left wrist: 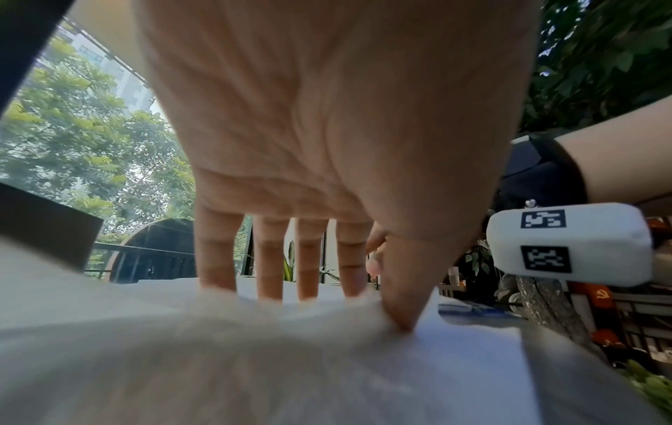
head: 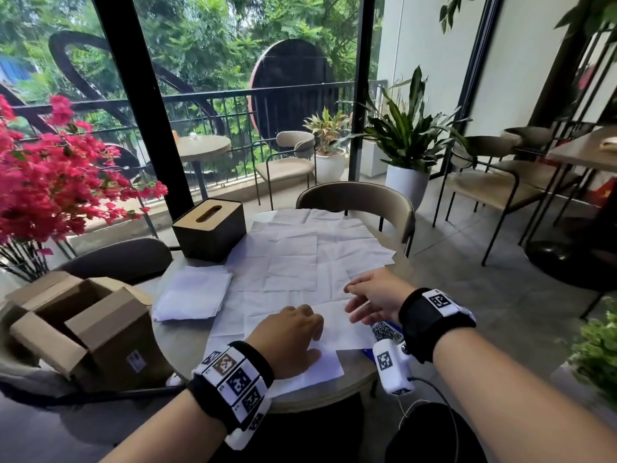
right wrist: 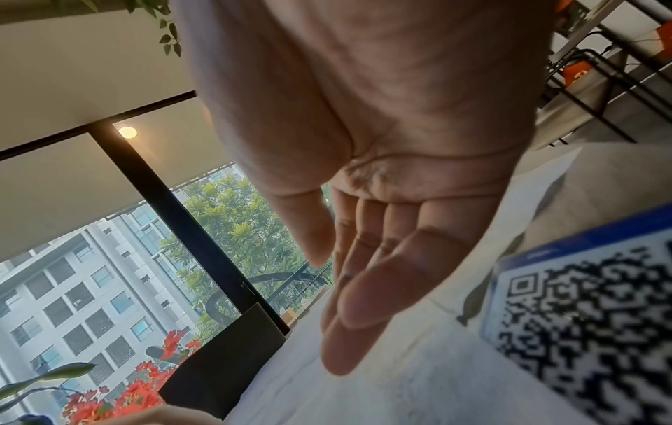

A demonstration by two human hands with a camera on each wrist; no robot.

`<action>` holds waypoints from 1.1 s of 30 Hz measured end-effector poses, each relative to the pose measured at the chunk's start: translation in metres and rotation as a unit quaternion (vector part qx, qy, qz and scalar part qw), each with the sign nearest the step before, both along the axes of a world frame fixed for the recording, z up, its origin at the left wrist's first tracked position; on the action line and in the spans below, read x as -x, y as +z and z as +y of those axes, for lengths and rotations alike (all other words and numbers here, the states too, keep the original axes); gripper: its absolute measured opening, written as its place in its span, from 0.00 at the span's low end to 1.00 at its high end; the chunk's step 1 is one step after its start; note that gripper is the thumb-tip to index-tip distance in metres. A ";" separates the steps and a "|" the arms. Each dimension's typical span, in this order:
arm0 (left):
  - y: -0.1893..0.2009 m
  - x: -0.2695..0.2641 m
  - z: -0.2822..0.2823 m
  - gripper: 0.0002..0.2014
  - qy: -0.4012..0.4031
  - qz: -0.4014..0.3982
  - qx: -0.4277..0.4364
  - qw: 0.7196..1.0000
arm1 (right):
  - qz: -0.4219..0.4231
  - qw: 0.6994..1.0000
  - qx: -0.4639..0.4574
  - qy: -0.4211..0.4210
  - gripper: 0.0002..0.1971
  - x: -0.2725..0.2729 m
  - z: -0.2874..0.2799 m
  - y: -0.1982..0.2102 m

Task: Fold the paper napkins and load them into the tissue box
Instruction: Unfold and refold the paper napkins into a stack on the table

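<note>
Several white paper napkins (head: 293, 259) lie spread flat over the round table (head: 180, 345). One folded napkin (head: 330, 332) lies at the near edge. My left hand (head: 290, 335) presses on it with straight fingers and the thumb (left wrist: 400, 304) down on the paper (left wrist: 327, 359). My right hand (head: 370, 299) hovers just right of it, fingers straight and relaxed, holding nothing (right wrist: 363, 287). A stack of folded napkins (head: 193, 292) sits at the table's left. The dark tissue box (head: 210, 228) with a wooden slotted lid stands at the far left.
An open cardboard box (head: 83, 329) rests on a chair left of the table. A blue QR-code card (head: 385, 330) lies under my right wrist. Pink flowers (head: 50, 182) stand far left, and a chair (head: 360, 202) stands behind the table.
</note>
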State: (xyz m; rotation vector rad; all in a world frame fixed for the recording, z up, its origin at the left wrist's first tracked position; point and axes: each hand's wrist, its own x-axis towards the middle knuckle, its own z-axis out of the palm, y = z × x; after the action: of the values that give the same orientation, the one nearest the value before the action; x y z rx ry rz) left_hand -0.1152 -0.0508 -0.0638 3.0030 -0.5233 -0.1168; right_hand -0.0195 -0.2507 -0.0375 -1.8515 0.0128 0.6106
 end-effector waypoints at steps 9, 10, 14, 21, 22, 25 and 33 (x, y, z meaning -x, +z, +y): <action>-0.004 -0.010 0.012 0.07 0.011 -0.001 0.077 0.997 | -0.003 1.000 0.005 0.012 0.10 0.004 -0.003 -0.002; -0.003 -0.012 0.015 0.07 0.018 0.012 0.093 0.995 | -0.004 1.000 0.001 0.010 0.11 0.004 -0.004 -0.002; 0.007 -0.020 0.025 0.12 0.036 0.032 0.156 0.987 | -0.015 1.000 -0.018 0.007 0.11 0.004 -0.006 0.002; 0.030 -0.029 0.034 0.12 0.049 0.076 0.225 0.970 | -0.048 0.998 -0.028 0.005 0.09 0.000 -0.010 0.008; 0.033 -0.030 0.036 0.12 0.057 0.080 0.236 0.967 | -0.056 0.998 -0.025 0.006 0.09 -0.002 -0.011 0.008; 0.039 -0.032 0.038 0.12 0.074 0.080 0.256 0.960 | -0.091 0.996 0.005 0.018 0.10 -0.007 -0.016 0.010; 0.057 -0.044 0.039 0.19 0.089 0.035 0.327 0.940 | -0.170 0.984 0.024 0.050 0.28 -0.002 -0.021 0.010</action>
State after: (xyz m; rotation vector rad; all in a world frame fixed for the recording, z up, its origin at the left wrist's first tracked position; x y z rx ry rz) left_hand -0.0711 -0.0119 -0.0064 2.3646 -0.2166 -0.0258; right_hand -0.0176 -0.2720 -0.0279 -1.9923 -0.2954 0.3588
